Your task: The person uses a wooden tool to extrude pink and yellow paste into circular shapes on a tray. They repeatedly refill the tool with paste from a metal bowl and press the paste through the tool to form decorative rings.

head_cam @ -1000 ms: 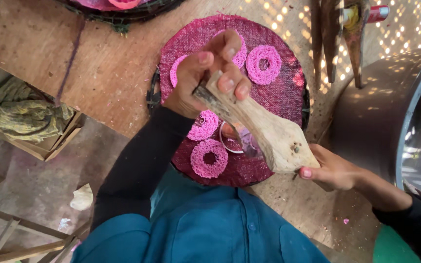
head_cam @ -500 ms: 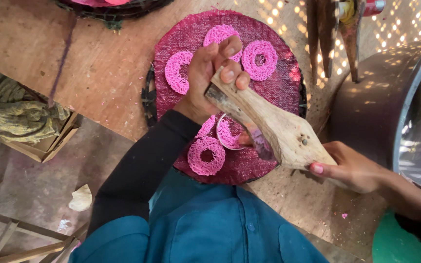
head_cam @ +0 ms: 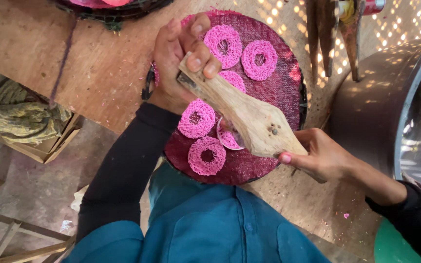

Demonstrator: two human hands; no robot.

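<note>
We grip the wooden press (head_cam: 244,114) over the tray (head_cam: 288,87): left hand (head_cam: 179,63) clenched, right hand (head_cam: 320,156) wrapped; axis diagonal, rim-to-rim.

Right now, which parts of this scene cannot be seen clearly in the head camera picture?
- Metal cylinder under the wooden press: mostly covered by the wood.
- Left hand palm: turned away around the handle.
- Right hand palm: hidden beneath the press.
- Large metal vessel: cut off by the right edge.
- Upper tray: cut off at the top.
</note>
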